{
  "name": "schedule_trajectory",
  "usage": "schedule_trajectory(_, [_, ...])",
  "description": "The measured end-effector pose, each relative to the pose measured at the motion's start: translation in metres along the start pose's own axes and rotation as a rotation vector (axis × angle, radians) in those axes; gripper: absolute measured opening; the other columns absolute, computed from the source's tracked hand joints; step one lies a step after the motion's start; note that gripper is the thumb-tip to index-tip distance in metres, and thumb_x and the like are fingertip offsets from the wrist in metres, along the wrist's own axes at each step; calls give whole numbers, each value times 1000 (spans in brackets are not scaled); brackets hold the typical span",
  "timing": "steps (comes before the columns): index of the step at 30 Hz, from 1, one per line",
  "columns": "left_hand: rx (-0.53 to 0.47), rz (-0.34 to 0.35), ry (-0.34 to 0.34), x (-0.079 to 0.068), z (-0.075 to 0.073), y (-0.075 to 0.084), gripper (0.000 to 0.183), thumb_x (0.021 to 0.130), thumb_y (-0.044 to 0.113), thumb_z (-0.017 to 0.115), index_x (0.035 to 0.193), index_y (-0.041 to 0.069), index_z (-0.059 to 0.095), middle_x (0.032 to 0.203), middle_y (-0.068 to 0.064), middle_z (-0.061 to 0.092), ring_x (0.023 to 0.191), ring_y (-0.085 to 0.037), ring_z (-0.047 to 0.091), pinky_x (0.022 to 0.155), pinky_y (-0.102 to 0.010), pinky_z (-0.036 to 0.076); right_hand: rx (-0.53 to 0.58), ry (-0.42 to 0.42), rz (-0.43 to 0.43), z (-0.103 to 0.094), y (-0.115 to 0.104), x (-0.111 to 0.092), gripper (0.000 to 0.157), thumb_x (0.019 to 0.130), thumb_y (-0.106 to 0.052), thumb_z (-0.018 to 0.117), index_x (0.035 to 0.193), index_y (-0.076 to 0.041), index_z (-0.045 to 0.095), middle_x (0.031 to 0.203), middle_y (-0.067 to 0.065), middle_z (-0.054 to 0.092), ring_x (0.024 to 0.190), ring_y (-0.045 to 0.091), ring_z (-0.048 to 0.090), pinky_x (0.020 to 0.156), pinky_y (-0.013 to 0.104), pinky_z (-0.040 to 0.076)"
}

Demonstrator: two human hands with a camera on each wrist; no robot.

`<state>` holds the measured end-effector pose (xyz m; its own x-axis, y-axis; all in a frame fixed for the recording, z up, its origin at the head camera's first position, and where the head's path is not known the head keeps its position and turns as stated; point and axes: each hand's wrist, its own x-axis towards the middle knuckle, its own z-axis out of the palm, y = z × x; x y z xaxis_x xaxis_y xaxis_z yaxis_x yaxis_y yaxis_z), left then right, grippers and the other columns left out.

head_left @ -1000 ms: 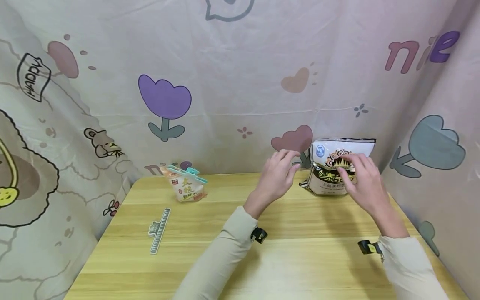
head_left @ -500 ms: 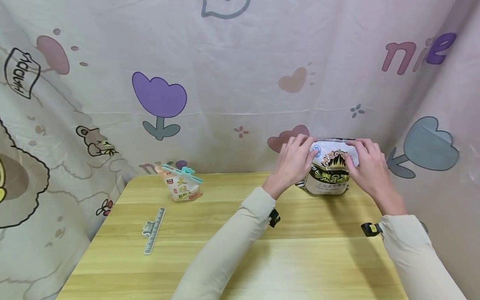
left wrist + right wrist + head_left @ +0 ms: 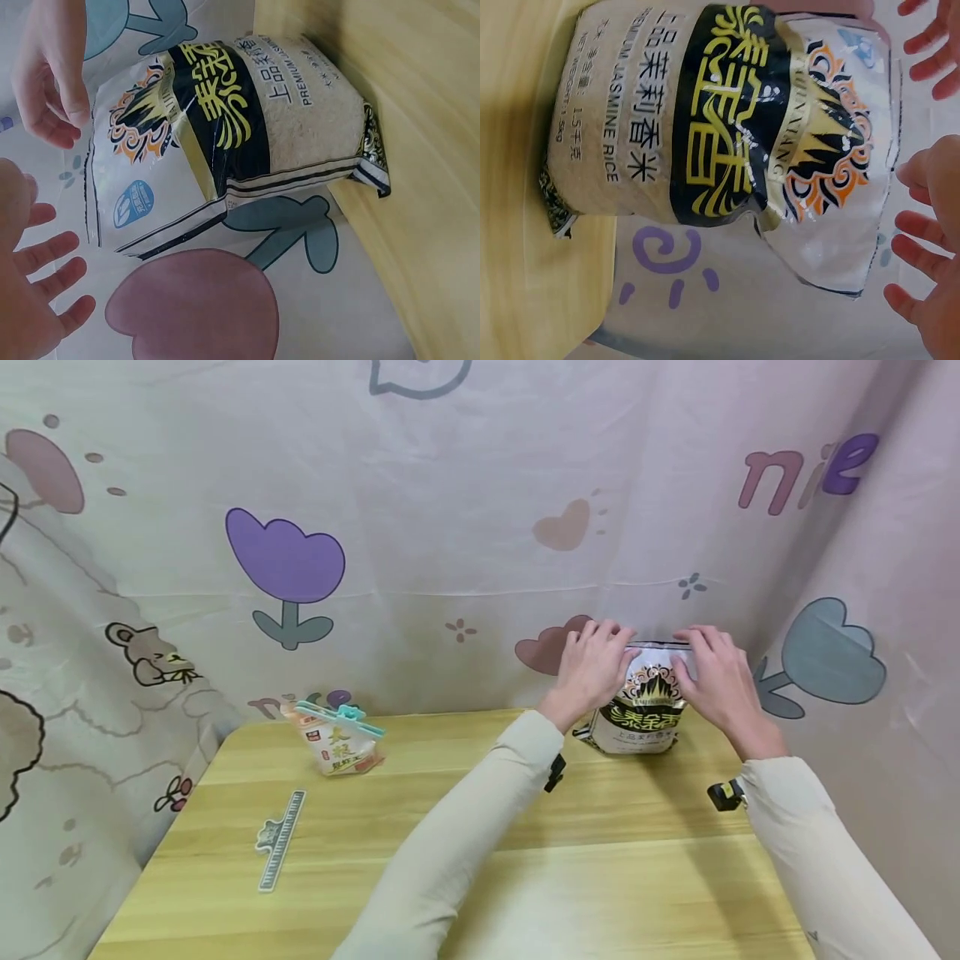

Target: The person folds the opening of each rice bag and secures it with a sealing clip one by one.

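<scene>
A bag of jasmine rice (image 3: 641, 714), white and black with yellow lettering, stands upright at the back right of the table. My left hand (image 3: 592, 668) is beside its top left corner. In the left wrist view the fingers of the left hand (image 3: 37, 277) are spread, apart from the bag. My right hand (image 3: 716, 681) is at the top right corner with its fingers loosely bent. In the right wrist view the thumb of the right hand (image 3: 937, 225) comes close to the bag's top edge; I cannot tell whether it touches. Neither hand grips the bag.
A smaller bag (image 3: 337, 747) with a turquoise clip (image 3: 348, 717) across its top stands at the back left. A grey sealing clip (image 3: 279, 843) lies in front of it on the wooden table (image 3: 600, 877). A printed curtain (image 3: 435, 510) hangs behind.
Both hands have moved up to the top corners of the rice bag, the left one coming from further left. The view has turned right, so the scene shifts left.
</scene>
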<state>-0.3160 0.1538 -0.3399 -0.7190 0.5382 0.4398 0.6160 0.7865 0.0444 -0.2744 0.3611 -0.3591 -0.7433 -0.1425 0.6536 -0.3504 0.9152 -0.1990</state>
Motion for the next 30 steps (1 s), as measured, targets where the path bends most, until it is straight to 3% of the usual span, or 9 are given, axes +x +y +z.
schedule_trajectory(8, [87, 8, -73, 14, 6, 4, 41, 111, 47, 35, 142, 30, 56, 138, 8, 57, 127, -17, 49, 98, -38, 41, -38, -68, 13, 6, 3, 5, 29, 100, -9, 57, 126, 4, 59, 124, 27, 57, 115, 48, 52, 99, 72, 37])
schedule_trajectory(12, [107, -4, -94, 16, 15, 6, 38, 110, 45, 39, 139, 30, 58, 135, 9, 58, 127, -16, 48, 101, -41, 39, -46, -58, 9, 9, 0, 7, 26, 101, -7, 56, 125, 4, 61, 121, 26, 58, 112, 47, 54, 100, 71, 36])
schedule_trajectory(20, [129, 2, -91, 13, 20, 10, 31, 108, 38, 52, 137, 29, 56, 130, 9, 60, 121, -16, 49, 97, -40, 38, -34, -6, -37, 11, -2, 4, 15, 98, 1, 60, 112, 3, 65, 110, 21, 58, 101, 41, 52, 97, 67, 39])
schedule_trajectory(25, [164, 36, -113, 8, 21, 13, 37, 103, 30, 62, 139, 29, 57, 130, 9, 60, 121, -16, 50, 96, -40, 39, -50, -4, -60, 13, -2, -1, 9, 96, 3, 63, 105, 3, 65, 105, 21, 58, 98, 41, 51, 96, 66, 39])
schedule_trajectory(30, [142, 52, -86, 3, 19, 8, 40, 99, 25, 66, 138, 27, 56, 129, 9, 60, 119, -16, 52, 95, -39, 41, -57, 17, -90, 12, -8, -2, 6, 95, 4, 64, 101, 3, 64, 101, 20, 58, 97, 42, 51, 96, 65, 41])
